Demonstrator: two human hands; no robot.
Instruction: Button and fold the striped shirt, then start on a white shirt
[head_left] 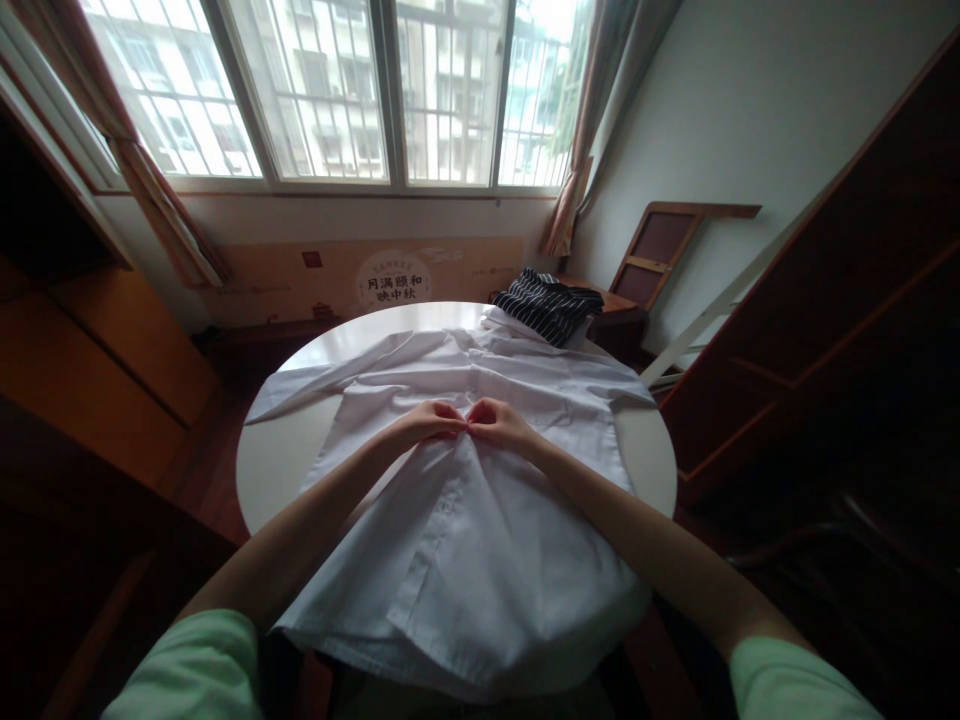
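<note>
A white button-up shirt (517,540) lies front side up across a round white table (270,460), its sleeves spread left and right and its hem hanging over the near edge. At the middle of the front placket, my left hand (433,422) pinches the cloth from the left. My right hand (499,422) pinches it from the right, fingertips touching or nearly touching the left ones. The cloth is pulled up into folds there. Any button between the fingertips is hidden. Lower down, the placket runs toward the hem.
Folded clothes, with a black-and-white striped garment (547,305) on top, sit at the table's far right. A wooden chair (656,255) stands behind them. Barred windows (330,90) and a printed cardboard panel (262,280) are beyond the table. Dark wooden furniture (780,370) rises at right.
</note>
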